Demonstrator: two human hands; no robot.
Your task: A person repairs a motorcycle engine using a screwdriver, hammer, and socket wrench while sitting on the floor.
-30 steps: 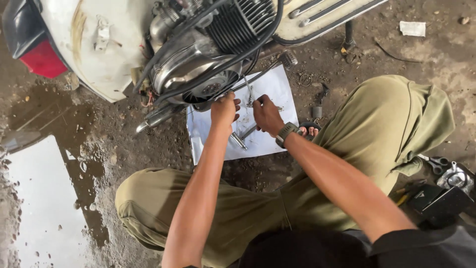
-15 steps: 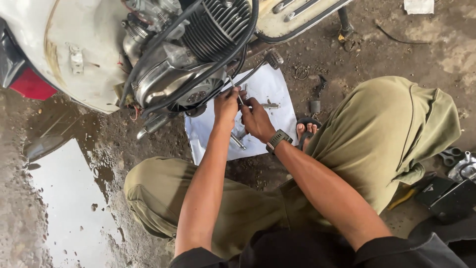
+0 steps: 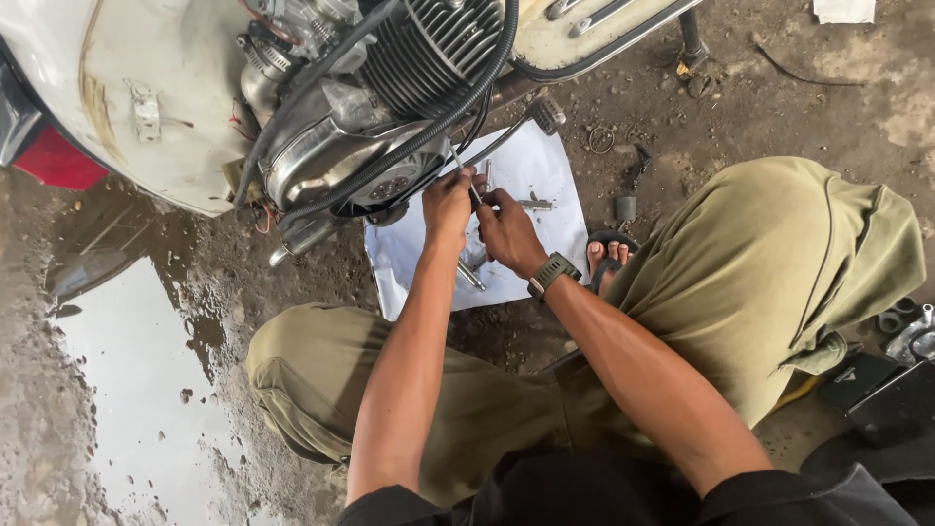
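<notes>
Chrome glinted on the scooter engine cover (image 3: 326,161) where the person squatted. Both hands met just beside it, above a white sheet (image 3: 541,161) on the dirt floor: the left hand (image 3: 448,206) and the right hand (image 3: 508,232), fingers clamped together on a thin metal tool (image 3: 458,164). A wristwatch (image 3: 551,274) sat on the right wrist.

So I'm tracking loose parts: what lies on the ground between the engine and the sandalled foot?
In the head view, a white sheet with small metal parts lies between engine and foot.
</notes>
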